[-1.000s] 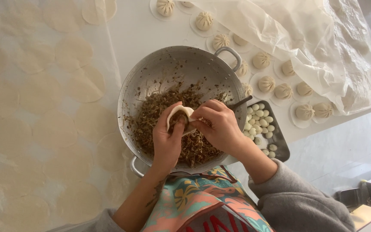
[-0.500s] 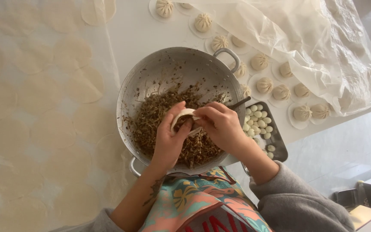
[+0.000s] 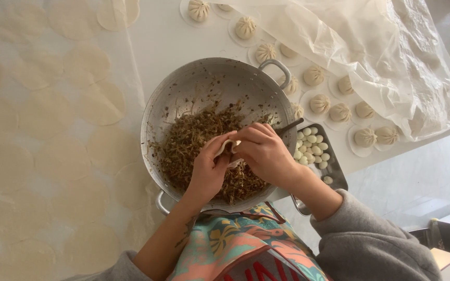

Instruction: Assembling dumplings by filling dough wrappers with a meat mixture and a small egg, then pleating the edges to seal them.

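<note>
Nearest to me was a colourful patterned apron (image 3: 246,244), with grey sleeves (image 3: 371,250) on both arms at the bottom edge of the view. Just above it the left hand (image 3: 207,171) and right hand (image 3: 266,153) met over the metal bowl (image 3: 183,99). Both hands were curled, fingers pinched on a pale dough wrapper (image 3: 226,147) held between them; the wrapper was mostly hidden by the fingers, so I couldn't tell how far it was folded. It sat above the brown shredded filling (image 3: 194,140) heaped in the near half of the bowl.

A dark utensil handle (image 3: 289,126) stuck out over the bowl's right rim. Just right of the bowl, at the table's near edge, lay a small dark tray (image 3: 334,174) of little white balls (image 3: 311,145).

Left of the bowl, flat round dough wrappers (image 3: 53,130) covered the table (image 3: 167,36) in rows out to the left edge.

Farther off, pleated buns (image 3: 319,104) on round papers ran diagonally from the far edge toward the right edge. A translucent plastic sheet (image 3: 381,47) lay over the far right corner, covering some buns.
</note>
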